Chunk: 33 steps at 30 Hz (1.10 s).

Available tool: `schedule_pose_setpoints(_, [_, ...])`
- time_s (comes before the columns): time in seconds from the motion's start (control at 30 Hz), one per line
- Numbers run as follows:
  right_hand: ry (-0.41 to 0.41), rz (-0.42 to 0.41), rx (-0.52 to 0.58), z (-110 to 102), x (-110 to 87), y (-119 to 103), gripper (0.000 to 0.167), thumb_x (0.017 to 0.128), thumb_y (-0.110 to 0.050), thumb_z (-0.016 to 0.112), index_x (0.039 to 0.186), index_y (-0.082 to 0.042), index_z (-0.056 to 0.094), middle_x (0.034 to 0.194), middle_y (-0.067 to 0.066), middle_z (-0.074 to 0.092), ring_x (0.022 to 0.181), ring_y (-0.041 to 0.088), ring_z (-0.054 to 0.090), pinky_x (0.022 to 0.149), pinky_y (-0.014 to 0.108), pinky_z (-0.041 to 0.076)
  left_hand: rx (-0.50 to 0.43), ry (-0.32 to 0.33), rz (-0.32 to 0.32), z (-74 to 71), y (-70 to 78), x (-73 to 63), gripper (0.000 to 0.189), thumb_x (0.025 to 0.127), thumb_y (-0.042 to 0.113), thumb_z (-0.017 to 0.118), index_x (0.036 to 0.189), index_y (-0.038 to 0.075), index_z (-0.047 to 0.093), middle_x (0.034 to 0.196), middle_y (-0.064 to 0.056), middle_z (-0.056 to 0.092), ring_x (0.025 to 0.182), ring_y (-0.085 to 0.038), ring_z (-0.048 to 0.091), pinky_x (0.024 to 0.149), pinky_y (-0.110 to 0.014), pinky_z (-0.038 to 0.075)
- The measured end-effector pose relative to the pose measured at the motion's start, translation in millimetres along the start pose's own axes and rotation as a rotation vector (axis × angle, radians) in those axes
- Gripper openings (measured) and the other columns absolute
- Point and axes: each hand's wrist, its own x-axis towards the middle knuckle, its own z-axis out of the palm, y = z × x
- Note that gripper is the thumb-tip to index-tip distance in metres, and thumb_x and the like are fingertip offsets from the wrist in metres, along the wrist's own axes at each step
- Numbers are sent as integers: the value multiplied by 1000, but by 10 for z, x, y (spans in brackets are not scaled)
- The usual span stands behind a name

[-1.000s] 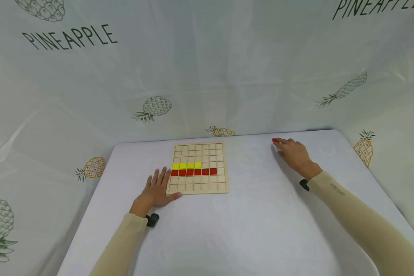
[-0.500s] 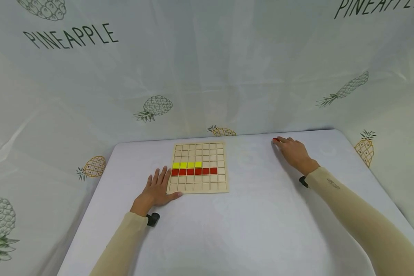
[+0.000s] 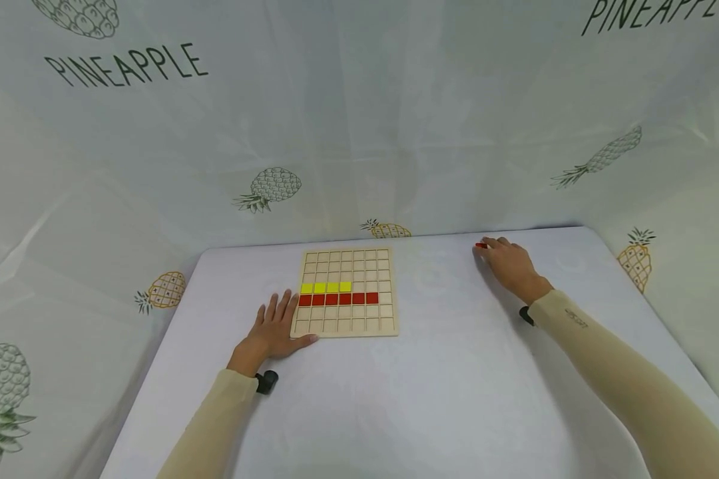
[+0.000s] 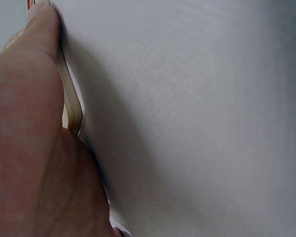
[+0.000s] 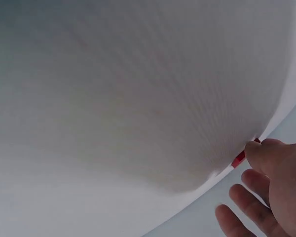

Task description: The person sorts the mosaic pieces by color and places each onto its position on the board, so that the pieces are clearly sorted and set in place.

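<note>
A square wooden grid board (image 3: pixel 374 324) lies left of the table's middle. One of its rows holds several red tiles (image 3: pixel 338 299), and the row behind holds several yellow tiles (image 3: pixel 326 287). My left hand (image 3: pixel 272 336) rests at the board's left side with its fingers spread, the thumb along the front edge. Far off at the back right, my right hand (image 3: pixel 509 266) pinches a single red tile (image 5: pixel 239 159) between thumb and index finger, close to the tabletop. In the right wrist view its other fingers are loosely bent, away from the tile.
The white table (image 3: pixel 431 392) ends at a back edge just beyond the right hand. Behind it hangs a pale curtain (image 3: pixel 443 133) printed with pineapples. A dark band with a small device (image 3: pixel 266 382) sits on the left wrist.
The red tile lay flatter under the right fingertips; now it is tipped up between thumb and finger. The left hand and the board have stayed in place.
</note>
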Motion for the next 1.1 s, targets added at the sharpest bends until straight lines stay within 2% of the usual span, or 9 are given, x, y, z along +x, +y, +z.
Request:
schedule_pose_setpoints(0.13, [-23, 6, 17, 30, 27, 29, 39, 99, 7, 65, 138, 2, 67, 141, 30, 63, 126, 49, 60, 96, 62, 56, 1, 7, 9, 16, -21, 14, 113, 96, 64, 63, 169, 0, 5, 176, -24, -1, 161, -49, -4, 128, -67, 2])
schedule_pose_setpoints(0.4, [23, 7, 61, -2, 60, 37, 25, 97, 7, 67, 119, 1, 78, 113, 22, 76, 106, 45, 67, 87, 59, 59, 7, 8, 13, 28, -26, 26, 113, 96, 65, 63, 169, 0, 5, 177, -23, -1, 162, -48, -4, 128, -67, 2])
schedule_pose_setpoints(0.6, [36, -8, 39, -9, 58, -1, 21, 96, 8, 69, 111, 0, 81, 105, 21, 77, 99, 43, 68, 82, 57, 60, 10, -2, 6, 28, -24, 31, 113, 96, 65, 62, 169, 1, 4, 177, -22, -2, 162, -47, -5, 128, -66, 1])
schedule_pose_setpoints(0.77, [40, -46, 51, -15, 45, -113, 23, 94, 7, 72, 113, -3, 82, 107, 19, 77, 103, 41, 67, 85, 53, 61, 0, 6, 10, 23, -27, 14, 113, 96, 63, 64, 169, 0, 5, 176, -24, -2, 161, -48, -5, 128, -67, 1])
schedule_pose_setpoints(0.93, [78, -97, 84, -20, 65, -303, 23, 94, 3, 74, 114, -5, 81, 109, 17, 77, 104, 39, 67, 87, 51, 61, 2, 22, 13, 27, -31, 28, 113, 96, 63, 64, 169, 0, 6, 176, -24, -1, 161, -49, -4, 127, -67, 1])
schedule_pose_setpoints(1.1, [117, -150, 109, -12, 108, -524, 23, 93, 0, 77, 116, -4, 81, 109, 15, 78, 105, 37, 69, 88, 49, 61, 3, 3, 8, 16, -14, 19, 113, 96, 65, 62, 169, 1, 4, 177, -22, -3, 162, -47, -6, 128, -66, 0])
